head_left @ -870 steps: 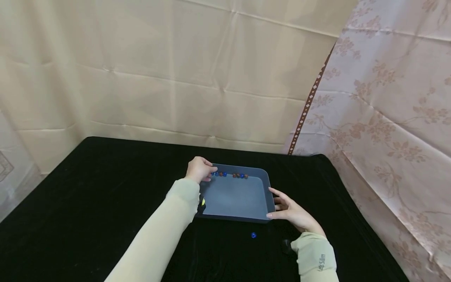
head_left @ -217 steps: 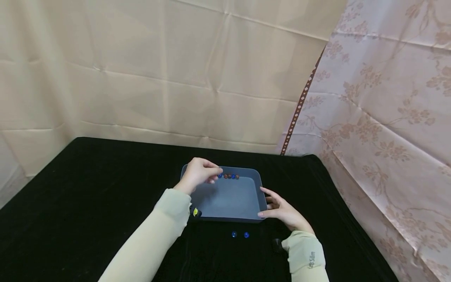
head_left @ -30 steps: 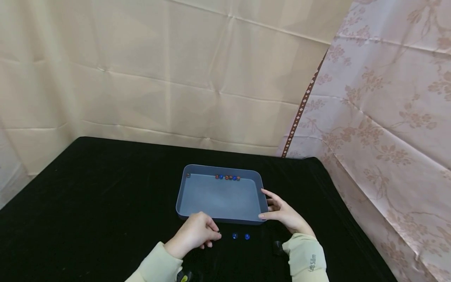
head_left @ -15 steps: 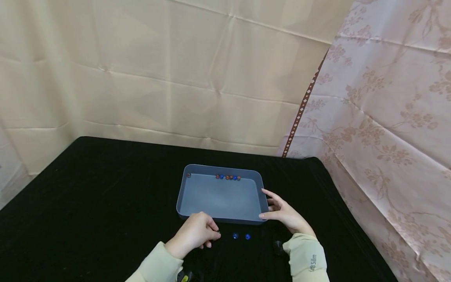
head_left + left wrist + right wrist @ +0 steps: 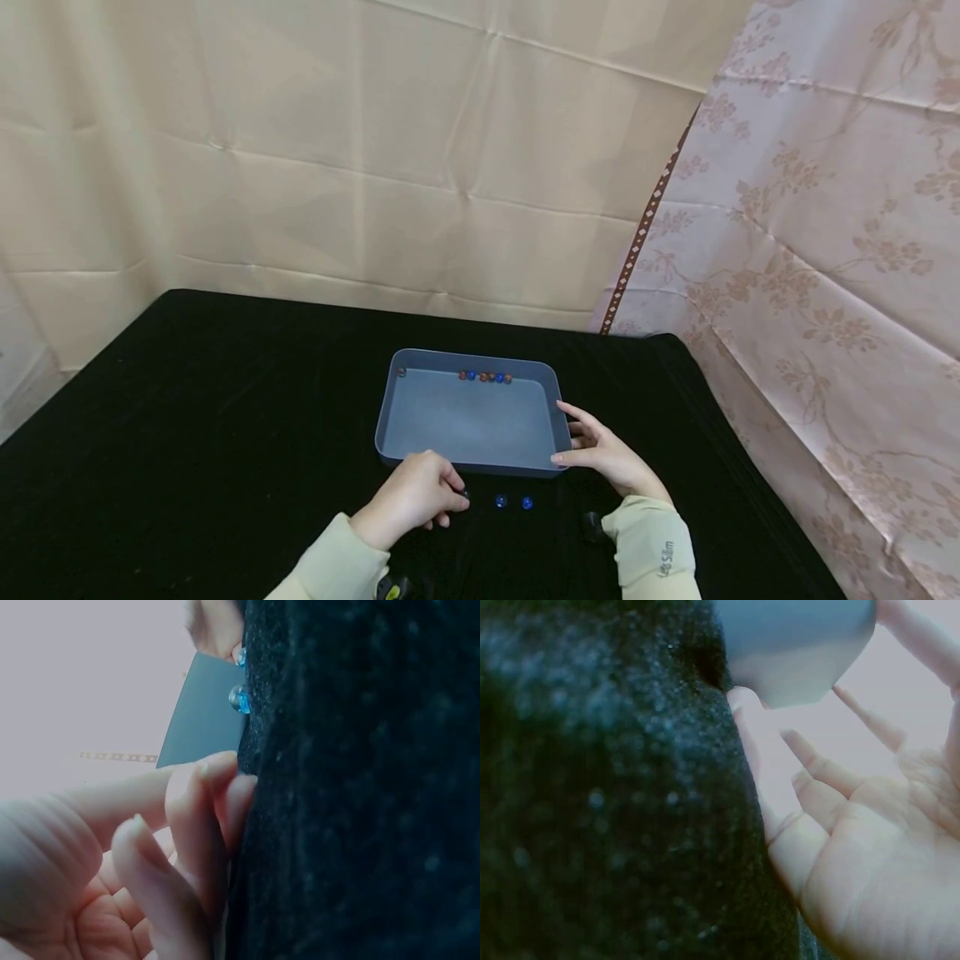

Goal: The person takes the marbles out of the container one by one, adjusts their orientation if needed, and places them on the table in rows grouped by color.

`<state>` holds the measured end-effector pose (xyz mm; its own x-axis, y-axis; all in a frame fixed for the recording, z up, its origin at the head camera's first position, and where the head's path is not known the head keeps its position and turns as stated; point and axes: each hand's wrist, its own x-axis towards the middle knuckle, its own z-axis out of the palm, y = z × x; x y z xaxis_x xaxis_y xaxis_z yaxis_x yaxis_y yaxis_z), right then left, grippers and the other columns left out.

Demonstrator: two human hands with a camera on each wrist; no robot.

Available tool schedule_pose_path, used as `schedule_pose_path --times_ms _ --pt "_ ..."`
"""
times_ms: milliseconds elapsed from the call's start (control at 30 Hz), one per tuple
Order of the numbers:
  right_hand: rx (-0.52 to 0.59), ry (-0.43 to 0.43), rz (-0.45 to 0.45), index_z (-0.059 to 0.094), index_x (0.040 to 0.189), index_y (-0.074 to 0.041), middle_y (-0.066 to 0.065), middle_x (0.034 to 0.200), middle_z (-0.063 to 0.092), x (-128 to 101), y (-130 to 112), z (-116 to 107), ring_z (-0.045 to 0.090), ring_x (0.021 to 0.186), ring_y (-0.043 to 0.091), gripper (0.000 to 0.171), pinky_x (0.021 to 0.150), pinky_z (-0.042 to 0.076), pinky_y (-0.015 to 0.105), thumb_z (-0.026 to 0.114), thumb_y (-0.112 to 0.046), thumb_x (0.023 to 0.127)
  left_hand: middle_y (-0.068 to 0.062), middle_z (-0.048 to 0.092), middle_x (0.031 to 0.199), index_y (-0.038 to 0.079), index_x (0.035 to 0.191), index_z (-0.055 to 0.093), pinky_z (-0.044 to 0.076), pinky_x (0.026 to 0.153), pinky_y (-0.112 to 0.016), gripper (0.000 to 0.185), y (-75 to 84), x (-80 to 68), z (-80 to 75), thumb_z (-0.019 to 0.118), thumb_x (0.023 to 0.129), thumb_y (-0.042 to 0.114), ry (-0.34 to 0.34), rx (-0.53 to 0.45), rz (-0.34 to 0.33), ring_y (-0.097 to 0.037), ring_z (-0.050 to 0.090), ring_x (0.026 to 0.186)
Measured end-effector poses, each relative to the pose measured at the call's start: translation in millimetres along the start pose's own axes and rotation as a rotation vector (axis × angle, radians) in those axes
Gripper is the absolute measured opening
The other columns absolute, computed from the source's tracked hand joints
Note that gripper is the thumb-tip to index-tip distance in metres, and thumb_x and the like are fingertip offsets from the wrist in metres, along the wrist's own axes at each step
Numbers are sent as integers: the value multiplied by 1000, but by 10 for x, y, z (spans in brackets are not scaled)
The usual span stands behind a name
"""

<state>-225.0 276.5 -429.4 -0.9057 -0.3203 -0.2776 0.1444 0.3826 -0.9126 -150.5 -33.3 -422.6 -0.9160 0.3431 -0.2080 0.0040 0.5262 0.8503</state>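
A blue-grey tray [image 5: 465, 425] lies on the black cloth. Along its back wall sits a row of several orange-brown and blue marbles [image 5: 485, 377]. One brownish marble [image 5: 402, 372] stands apart in the back left corner. In front of the tray my left hand [image 5: 420, 492] pinches a dark marble [image 5: 465, 494] near the cloth; its own wrist view hides that marble behind the fingers. Two blue marbles, a clearer one [image 5: 501, 501] and a deeper one [image 5: 527, 503], lie right of it. My right hand [image 5: 611, 454] rests at the tray's front right corner, fingers spread, thumb touching the front.
Black cloth [image 5: 225, 433] covers the table. Behind it hangs a cream curtain [image 5: 337, 192], with a pink floral curtain [image 5: 810, 250] to the right. A black wrist device [image 5: 592, 527] sits beside the right sleeve.
Over several seconds my left hand has come from the tray's back wall to the cloth in front. During the last second it barely moves; the dark marble shows more at its fingertips. Right hand stays.
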Motion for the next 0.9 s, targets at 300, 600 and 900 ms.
schedule_pose_path --times_ms 300,600,900 --pt "10 -2 7 27 156 -21 24 151 32 3 -2 -1 49 125 35 81 104 44 50 72 -16 89 0 64 63 7 88 73 50 48 -23 9 74 -41 -59 77 83 14 -7 36 -23 -9 59 50" --pt "1 -6 -1 27 156 -20 25 150 33 1 2 -7 51 123 34 81 103 45 48 72 -16 89 -2 66 63 10 85 74 51 47 -23 5 121 -88 -187 77 83 12 -45 46 -8 -8 59 49" --pt "0 -3 4 28 156 -20 24 149 34 2 -8 11 50 123 35 80 104 43 50 72 -16 89 -7 70 69 10 85 75 51 49 -23 4 142 -82 -362 75 86 14 -43 -62 52 -8 60 51"
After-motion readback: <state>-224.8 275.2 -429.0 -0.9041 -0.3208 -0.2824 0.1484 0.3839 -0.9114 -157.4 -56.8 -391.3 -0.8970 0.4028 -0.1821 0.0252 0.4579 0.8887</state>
